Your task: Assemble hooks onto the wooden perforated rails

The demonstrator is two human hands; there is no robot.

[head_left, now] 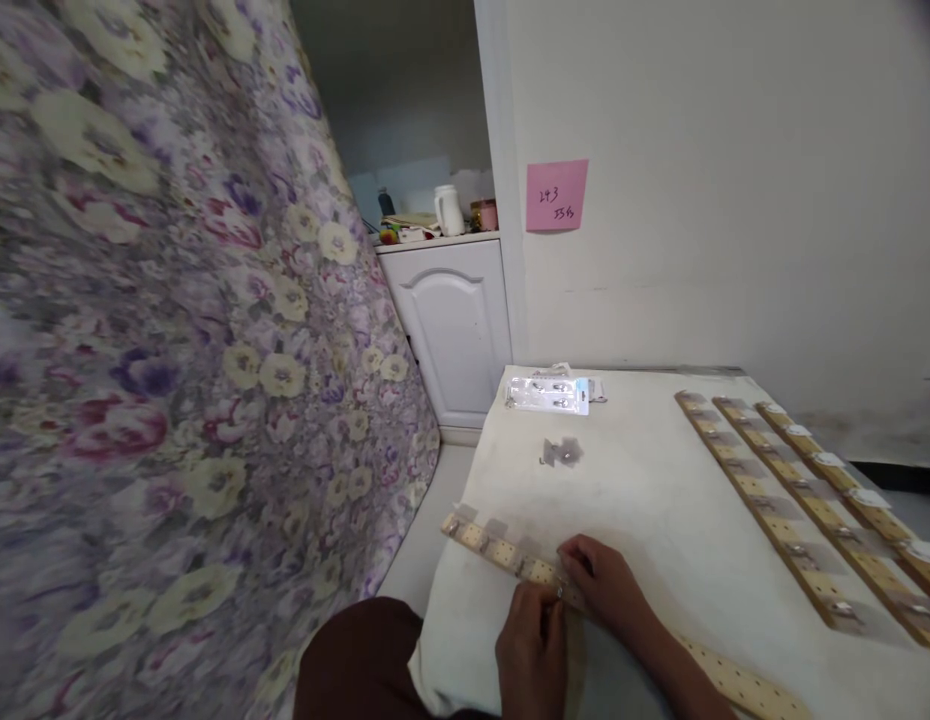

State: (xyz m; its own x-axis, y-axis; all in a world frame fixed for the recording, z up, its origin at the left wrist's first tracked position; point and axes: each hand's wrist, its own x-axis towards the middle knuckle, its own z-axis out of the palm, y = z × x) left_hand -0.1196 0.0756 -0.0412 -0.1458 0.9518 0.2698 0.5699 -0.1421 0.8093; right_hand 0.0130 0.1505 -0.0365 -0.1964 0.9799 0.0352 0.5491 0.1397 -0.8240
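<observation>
Right hand on perforated wooden strip

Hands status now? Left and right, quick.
Left hand: shut, pinching the strip.
Right hand: on the strip, fingers bent; grip cannot be told.

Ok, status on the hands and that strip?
Left hand, right hand on wooden strip, grip unclear. Strip flat on table. Other strips apart, to the right.
</observation>
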